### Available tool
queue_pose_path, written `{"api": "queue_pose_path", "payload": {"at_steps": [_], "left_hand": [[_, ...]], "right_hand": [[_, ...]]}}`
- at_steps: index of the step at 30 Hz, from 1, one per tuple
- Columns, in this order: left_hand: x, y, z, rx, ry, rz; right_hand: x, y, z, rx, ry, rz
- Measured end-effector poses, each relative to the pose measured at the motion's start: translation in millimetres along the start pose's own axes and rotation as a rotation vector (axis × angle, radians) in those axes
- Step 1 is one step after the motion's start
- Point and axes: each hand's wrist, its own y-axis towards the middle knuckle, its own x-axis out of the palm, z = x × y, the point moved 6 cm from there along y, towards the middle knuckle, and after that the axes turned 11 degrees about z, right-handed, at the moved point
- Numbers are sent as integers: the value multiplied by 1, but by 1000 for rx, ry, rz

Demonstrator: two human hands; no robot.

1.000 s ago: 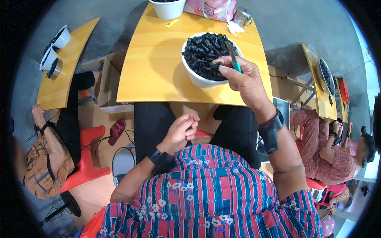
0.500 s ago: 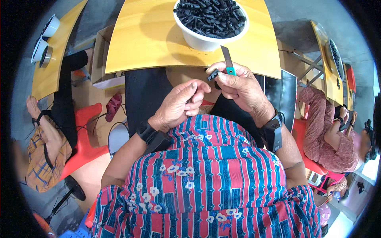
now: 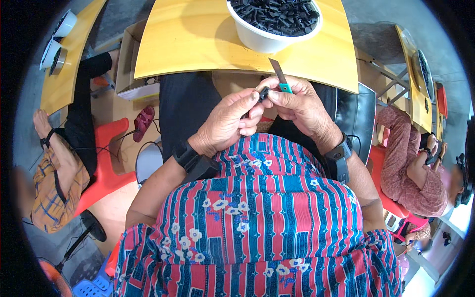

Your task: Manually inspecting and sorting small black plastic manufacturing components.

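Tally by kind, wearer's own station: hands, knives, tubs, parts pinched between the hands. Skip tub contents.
Left hand and right hand: 2
Knife: 1
Tub: 1
Pinched black part: 1
Total: 5

The small black part (image 3: 263,94) looks like moulded plastic with a faint sheen, as do the black pieces (image 3: 274,19) heaped in the tub (image 3: 264,40), itself smooth white plastic, softly glossy. The knife blade (image 3: 278,71) is dull grey metal; its teal holder (image 3: 285,88) appears to be plastic. The tabletop (image 3: 193,47) shows a smooth yellow, wood-like surface with a light gloss. The person's patterned shirt (image 3: 267,213) is soft printed cloth, the black trousers (image 3: 183,106) matt fabric, and the red stool (image 3: 110,166) smooth, shiny plastic.
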Motion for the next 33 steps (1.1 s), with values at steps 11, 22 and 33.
{"api": "queue_pose_path", "payload": {"at_steps": [11,22,33], "left_hand": [[-2,1,-2,-19,0,1],[-6,2,-5,-37,11,46],[-9,2,-7,-78,-12,74]], "right_hand": [[-2,1,0,-38,-31,33],[-7,3,-1,-168,-306,126],[-2,2,-2,-177,-386,118]]}}
